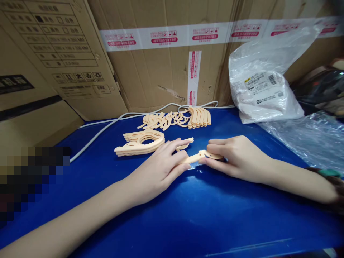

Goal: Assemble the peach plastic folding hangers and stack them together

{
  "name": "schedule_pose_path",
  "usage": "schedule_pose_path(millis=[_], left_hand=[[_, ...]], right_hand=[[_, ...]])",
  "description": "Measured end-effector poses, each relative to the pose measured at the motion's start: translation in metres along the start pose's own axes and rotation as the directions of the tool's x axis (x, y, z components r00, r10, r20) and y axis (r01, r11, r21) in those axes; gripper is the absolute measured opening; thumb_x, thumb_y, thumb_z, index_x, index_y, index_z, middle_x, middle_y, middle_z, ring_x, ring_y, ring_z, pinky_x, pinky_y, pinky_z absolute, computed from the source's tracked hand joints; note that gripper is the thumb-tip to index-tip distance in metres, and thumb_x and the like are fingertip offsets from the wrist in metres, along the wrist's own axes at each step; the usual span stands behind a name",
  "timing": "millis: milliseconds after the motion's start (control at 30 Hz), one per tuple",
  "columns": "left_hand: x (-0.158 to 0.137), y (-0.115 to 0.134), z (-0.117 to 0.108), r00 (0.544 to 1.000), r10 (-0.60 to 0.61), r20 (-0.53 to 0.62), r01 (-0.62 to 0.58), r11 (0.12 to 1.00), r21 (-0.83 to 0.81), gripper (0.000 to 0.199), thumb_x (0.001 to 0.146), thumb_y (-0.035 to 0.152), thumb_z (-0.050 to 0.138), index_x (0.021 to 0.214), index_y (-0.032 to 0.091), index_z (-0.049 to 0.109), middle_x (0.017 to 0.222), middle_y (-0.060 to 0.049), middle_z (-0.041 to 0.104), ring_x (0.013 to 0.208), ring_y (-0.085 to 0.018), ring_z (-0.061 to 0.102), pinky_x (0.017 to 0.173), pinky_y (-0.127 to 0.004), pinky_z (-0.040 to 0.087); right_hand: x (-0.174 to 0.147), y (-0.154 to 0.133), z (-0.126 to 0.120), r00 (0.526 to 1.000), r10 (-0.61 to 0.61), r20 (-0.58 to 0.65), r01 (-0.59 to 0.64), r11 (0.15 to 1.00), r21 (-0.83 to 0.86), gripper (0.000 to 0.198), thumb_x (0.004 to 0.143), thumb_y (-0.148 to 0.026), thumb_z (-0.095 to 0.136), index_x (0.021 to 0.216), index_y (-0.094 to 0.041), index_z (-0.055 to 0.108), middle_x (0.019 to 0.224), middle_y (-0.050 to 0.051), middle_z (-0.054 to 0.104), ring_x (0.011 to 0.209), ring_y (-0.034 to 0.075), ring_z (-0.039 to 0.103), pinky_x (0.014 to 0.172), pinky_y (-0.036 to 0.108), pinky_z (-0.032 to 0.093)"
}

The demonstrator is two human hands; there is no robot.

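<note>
My left hand [166, 161] is closed on a beige plastic hanger arm [194, 158], its thumb along the near side. My right hand [233, 156] pinches a curved beige hanger piece [212, 155] between thumb and fingers. The two pieces meet end to end between my hands, where a small hole shows; whether they are joined I cannot tell. Another beige piece [188, 141] sticks out beyond my left fingers, partly hidden by them. Just left of that hand lies a stack of folded beige hangers [139, 145].
Behind my hands lie loose beige hooks and small parts [163, 120] beside a row of curved arms [200, 116]. A white cable [107, 123] runs along the back of the blue table [188, 215]. Cardboard boxes [150, 68] and a white plastic bag [263, 86] stand behind; clear film [303, 139] lies right.
</note>
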State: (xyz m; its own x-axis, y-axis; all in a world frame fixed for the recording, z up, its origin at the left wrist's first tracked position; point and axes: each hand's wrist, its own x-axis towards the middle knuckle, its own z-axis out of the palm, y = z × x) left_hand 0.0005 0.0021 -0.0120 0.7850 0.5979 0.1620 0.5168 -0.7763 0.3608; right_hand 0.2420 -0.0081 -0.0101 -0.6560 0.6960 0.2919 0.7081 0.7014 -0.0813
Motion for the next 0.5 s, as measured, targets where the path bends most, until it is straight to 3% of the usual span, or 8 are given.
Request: schedule_pose_path(millis=[233,500], left_hand=[[0.0011,0.0004,0.0001,1.000,0.010,-0.012,-0.010,1.000,0.002,0.028,0.102,0.035,0.033,0.100,0.021,0.056,0.151,-0.005,0.035,0.139,-0.020,0.029,0.114,-0.040,0.026],[0.0014,0.0010,0.0011,1.000,0.001,0.002,-0.001,1.000,0.011,0.027,0.101,0.036,0.034,0.103,0.021,0.056,0.152,-0.006,0.033,0.141,-0.024,0.028,0.116,-0.045,0.024]], right_hand=[[0.0018,0.0002,0.0013,0.986,0.139,0.087,-0.156,0.959,0.238,0.046,0.094,-0.048,0.045,0.061,-0.019,0.033,0.054,-0.006,0.036,0.049,0.009,0.031,0.051,0.027,0.022],[0.0030,0.0014,0.0006,0.962,0.132,0.241,-0.226,0.879,0.419,0.047,0.095,-0.051,0.040,0.062,-0.019,0.040,0.056,-0.006,0.037,0.051,0.008,0.033,0.049,0.024,0.024]])
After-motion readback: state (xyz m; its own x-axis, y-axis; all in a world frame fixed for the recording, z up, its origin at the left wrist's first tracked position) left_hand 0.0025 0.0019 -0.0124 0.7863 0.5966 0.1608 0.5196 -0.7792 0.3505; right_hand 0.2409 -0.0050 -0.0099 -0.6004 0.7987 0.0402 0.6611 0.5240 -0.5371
